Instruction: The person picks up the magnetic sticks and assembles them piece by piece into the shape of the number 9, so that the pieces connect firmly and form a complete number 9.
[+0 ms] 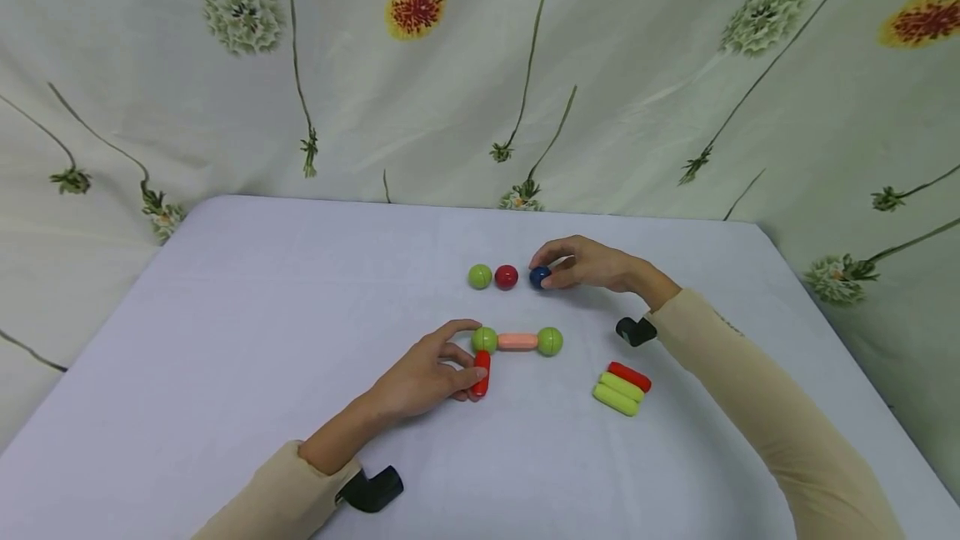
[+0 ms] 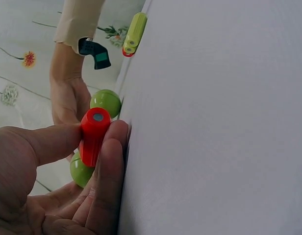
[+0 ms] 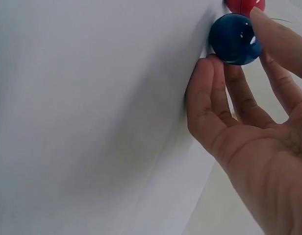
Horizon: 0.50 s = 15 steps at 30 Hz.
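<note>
My left hand pinches a red rod between thumb and fingers, its index finger by a green ball. The rod's upper end meets that ball. A pink rod links it to a second green ball. In the left wrist view, the red rod shows a grey disc on its near end. Farther back, my right hand holds a blue ball between thumb and fingers; the blue ball is at the top of the right wrist view.
Left of the blue ball stand a red ball and a loose green ball. At right, a red rod lies beside two yellow-green rods. A white cloth covers the table; a flowered curtain hangs behind.
</note>
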Tool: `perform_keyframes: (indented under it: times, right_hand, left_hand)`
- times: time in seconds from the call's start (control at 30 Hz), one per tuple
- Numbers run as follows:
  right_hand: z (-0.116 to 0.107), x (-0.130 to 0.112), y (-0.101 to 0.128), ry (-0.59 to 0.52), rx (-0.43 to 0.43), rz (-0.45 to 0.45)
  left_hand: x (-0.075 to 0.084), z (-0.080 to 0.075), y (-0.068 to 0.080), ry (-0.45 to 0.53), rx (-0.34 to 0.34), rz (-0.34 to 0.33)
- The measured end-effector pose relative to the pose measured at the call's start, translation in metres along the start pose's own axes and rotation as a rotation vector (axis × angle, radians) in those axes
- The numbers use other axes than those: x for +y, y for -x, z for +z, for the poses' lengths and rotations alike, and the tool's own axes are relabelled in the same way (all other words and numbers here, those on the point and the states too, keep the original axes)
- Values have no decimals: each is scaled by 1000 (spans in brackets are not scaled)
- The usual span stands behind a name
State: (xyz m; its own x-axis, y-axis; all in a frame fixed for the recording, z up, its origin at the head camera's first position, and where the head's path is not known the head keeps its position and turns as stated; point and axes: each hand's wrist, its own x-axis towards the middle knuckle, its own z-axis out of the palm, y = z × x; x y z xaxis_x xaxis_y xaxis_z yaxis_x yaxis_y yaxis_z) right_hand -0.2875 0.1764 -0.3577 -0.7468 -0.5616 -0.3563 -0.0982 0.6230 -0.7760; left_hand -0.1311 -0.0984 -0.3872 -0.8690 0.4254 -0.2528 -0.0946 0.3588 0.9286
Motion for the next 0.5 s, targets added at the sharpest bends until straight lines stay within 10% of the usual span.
perform_keyframes:
  times: [0.5]
  right_hand:
    - [4,-4,1,30,2,-51]
  left_hand:
    - [-1,-1,0,14,-3,-11]
